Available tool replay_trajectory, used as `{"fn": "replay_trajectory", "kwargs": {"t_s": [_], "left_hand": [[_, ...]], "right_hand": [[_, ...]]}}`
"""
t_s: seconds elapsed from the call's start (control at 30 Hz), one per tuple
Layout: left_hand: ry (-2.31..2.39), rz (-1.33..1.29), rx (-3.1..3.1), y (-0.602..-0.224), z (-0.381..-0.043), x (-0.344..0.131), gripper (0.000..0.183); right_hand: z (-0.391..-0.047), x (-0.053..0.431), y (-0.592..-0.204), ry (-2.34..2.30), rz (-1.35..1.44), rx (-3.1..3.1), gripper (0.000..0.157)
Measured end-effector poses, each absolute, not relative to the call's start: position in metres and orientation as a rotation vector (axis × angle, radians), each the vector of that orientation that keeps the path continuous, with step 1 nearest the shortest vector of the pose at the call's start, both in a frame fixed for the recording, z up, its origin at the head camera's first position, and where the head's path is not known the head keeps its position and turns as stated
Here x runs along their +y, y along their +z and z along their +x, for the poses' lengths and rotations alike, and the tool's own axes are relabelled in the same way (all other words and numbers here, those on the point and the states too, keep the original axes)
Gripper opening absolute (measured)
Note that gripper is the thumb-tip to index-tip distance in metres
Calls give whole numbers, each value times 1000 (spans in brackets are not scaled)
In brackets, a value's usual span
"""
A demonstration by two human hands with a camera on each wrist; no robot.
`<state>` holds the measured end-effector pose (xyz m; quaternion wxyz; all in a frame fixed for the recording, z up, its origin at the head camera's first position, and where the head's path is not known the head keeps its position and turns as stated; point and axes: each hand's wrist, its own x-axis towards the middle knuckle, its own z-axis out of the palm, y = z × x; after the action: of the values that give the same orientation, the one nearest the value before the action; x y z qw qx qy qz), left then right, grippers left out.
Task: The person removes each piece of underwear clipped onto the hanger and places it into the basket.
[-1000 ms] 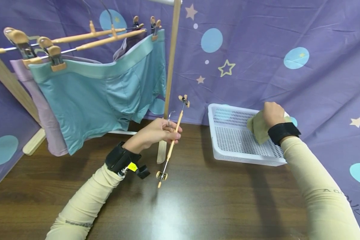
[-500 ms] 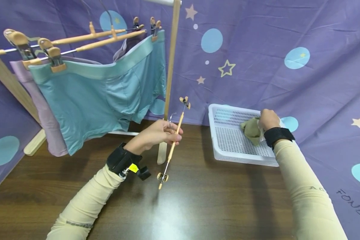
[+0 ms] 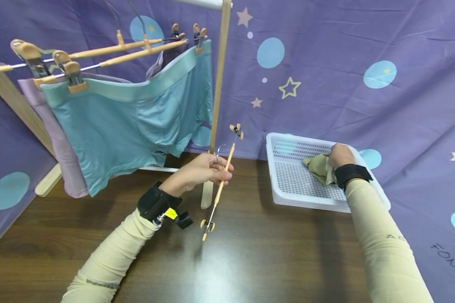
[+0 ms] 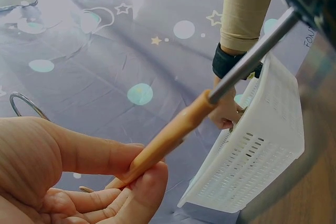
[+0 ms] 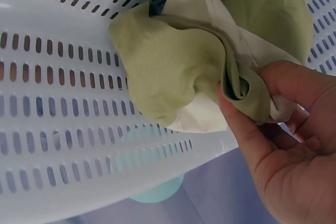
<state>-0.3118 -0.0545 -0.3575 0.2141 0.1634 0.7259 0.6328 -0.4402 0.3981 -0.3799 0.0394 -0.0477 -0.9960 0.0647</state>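
Olive-green cloth [image 5: 157, 66] is sitting bunched up inside the white basket [image 3: 307, 202], with some off-white fabric folded in with it. Right hand [image 3: 341, 155] is down in the basket pinching a folded edge of the cloth between thumb and fingers; the right wrist view shows that nicely. Can't tell how much of the cloth actually rests on the basket's floor.

Left hand [image 3: 199, 170] is off to the left of the basket, thumb and fingers pinching the middle of a clip hanger [image 3: 218, 193]. That hanger's tilted, well apart from the basket, with a clip at each end and its metal hook poking up beside the hand.

Way further left of the basket you've got teal shorts [image 3: 110, 120] clipped to another hanger, and a lilac garment [image 3: 70, 168] hanging just behind them. A wooden post [image 3: 218, 84] stands between those and the basket. Purple curtain [image 3: 326, 50] with stars and blue dots behind the basket, brown wood-grain table [image 3: 269, 261] underneath.
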Motion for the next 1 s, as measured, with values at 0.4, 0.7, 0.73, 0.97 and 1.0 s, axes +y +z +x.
{"fn": "replay_trajectory", "kwargs": {"t_s": [0.4,0.7,0.73,0.97,1.0], "left_hand": [[1756,454,2012,-357,-311,-55,28],[1758,456,2008,-355,-310,-55,27],[1757,457,2009,-356,-310,-55,27],[1753,463,2015,-355,-309,-55,27],[1753,463,2014,-355,-309,-55,27]], "right_hand": [[-437,395,-391,162,-112,-3127,9],[-435,394,-397,165,-88,-3236,7],[-435,394,-397,160,-83,-3252,8],[-435,394,-396,143,-114,-3380,19],[-435,394,-396,144,-117,-3389,18]]}}
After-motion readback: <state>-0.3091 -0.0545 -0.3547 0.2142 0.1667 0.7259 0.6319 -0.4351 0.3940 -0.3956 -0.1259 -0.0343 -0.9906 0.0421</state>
